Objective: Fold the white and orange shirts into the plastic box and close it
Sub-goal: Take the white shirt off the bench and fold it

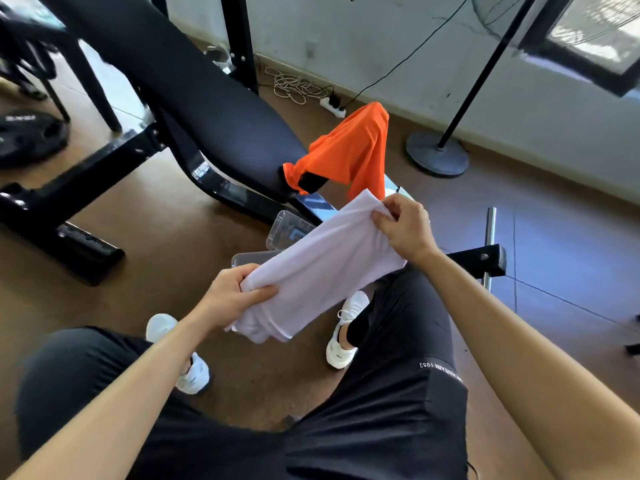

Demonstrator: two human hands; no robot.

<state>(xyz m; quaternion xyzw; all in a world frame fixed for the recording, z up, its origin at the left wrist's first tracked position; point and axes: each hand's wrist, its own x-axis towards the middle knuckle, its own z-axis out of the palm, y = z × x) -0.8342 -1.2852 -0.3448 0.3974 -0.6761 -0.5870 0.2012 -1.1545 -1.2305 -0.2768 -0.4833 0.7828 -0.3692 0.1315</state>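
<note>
Both hands grip the white shirt (318, 258) mid-frame: left hand (235, 299) clenching its lower end, right hand (405, 230) pinching its upper end.

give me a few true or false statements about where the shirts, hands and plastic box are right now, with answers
1. Both hands grip the white shirt. True: the left hand holds its near end and the right hand its far end.
2. The orange shirt lies inside the plastic box. False: it hangs over the end of the black bench.
3. The plastic box sits on the floor beyond the white shirt, partly hidden by it. True.
4. The white shirt is spread flat on the floor. False: it is held in the air above the person's knees.
5. The box is already closed with both shirts inside. False: neither shirt is in it.
</note>
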